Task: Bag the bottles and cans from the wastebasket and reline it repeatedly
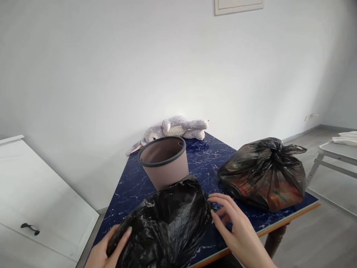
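A crumpled black plastic bag (170,219) lies on the near part of the blue marbled table (206,160). My left hand (107,249) grips the bag's left edge, fingers curled round the plastic. My right hand (237,227) is at the bag's right side with fingers spread, fingertips touching or just off the plastic. Just behind the bag stands an empty mauve bin (164,162) with a dark rim, tilted slightly.
A tied, full black rubbish bag (264,173) sits on the table's right side near the edge. A grey plush toy (174,128) lies at the far end against the wall. A white cabinet (33,201) stands left; a white stand (334,150) is at right.
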The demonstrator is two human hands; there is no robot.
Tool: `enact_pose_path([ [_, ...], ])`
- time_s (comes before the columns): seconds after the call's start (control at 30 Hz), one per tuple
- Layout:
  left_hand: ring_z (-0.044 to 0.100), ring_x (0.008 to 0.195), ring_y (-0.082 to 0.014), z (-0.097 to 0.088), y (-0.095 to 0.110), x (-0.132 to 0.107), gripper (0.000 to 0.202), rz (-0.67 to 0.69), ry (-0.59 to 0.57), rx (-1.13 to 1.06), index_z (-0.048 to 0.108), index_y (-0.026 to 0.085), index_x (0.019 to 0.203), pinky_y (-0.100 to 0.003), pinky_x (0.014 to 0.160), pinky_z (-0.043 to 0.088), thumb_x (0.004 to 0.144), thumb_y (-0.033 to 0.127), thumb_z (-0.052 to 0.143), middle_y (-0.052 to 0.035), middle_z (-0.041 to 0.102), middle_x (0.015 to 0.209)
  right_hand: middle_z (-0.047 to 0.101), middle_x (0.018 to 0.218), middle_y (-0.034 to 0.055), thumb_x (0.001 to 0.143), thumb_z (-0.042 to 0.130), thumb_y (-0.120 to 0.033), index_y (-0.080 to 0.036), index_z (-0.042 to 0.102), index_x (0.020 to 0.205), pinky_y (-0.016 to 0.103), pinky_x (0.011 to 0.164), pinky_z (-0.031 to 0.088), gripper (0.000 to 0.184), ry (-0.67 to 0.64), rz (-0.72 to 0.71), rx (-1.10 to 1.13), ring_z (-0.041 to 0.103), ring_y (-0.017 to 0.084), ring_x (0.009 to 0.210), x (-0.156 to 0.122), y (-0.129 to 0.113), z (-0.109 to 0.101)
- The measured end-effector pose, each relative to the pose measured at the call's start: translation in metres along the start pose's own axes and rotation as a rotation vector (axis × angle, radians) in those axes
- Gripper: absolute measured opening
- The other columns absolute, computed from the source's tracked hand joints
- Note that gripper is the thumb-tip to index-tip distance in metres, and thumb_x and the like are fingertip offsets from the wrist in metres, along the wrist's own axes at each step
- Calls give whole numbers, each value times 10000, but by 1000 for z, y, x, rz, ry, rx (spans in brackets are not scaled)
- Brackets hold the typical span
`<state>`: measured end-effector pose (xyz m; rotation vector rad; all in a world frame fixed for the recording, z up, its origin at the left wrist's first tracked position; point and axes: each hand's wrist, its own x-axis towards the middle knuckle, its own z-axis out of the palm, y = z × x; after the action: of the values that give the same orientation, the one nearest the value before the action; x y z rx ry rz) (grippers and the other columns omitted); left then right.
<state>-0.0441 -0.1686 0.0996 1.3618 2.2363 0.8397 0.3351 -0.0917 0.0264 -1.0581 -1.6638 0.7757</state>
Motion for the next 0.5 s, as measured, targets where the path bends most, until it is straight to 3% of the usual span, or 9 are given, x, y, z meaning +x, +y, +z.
enact_pose_path([
  [0.07,707,1260,-455,-9,8,2,722,77,181,151,656,236,1353,-605,1010,620,872,771,603,-144,770,1315,624,1440,139,1080,524,-426,-300,532,1468,352,731,632,408,60,84,-48,715,162,719,5,17,7],
  [0.13,652,1319,-464,-2,22,-4,676,272,431,281,616,235,1385,-674,1094,534,917,721,579,-171,713,1382,655,1393,136,1056,545,-439,-271,444,1546,374,733,627,528,6,153,-54,693,162,662,10,28,18],
  [0.2,649,1315,-401,17,39,-16,485,521,549,302,634,254,1340,-603,1148,501,1000,595,573,-154,697,1366,683,1347,124,1035,571,-438,-250,393,1583,377,749,618,607,-60,207,-48,702,171,668,14,33,29],
  [0.23,686,1251,-346,30,47,-21,376,629,501,273,652,274,1298,-524,1135,519,1032,528,577,-127,712,1317,696,1321,115,1028,583,-432,-248,409,1571,376,760,610,599,-83,221,-52,711,177,683,16,34,33],
  [0.33,747,1018,-256,68,65,-34,239,764,134,203,711,324,1193,-348,923,585,1069,464,562,-79,744,1163,745,1021,42,1027,590,-385,-248,547,1429,354,743,573,427,-146,217,-80,722,205,714,18,26,37],
  [0.4,745,886,-251,85,76,-38,264,680,-70,166,720,339,1164,-328,779,576,1065,515,550,-73,748,1070,702,830,-7,1037,584,-345,-256,609,1318,321,704,544,296,-167,173,-88,715,210,720,15,15,35],
  [0.5,731,840,-277,96,95,-39,372,463,-245,44,676,324,1139,-355,738,553,1059,631,480,-74,739,951,720,937,2,1048,548,-242,-273,635,1233,270,676,514,207,-199,-29,-87,711,169,750,3,-8,31],
])
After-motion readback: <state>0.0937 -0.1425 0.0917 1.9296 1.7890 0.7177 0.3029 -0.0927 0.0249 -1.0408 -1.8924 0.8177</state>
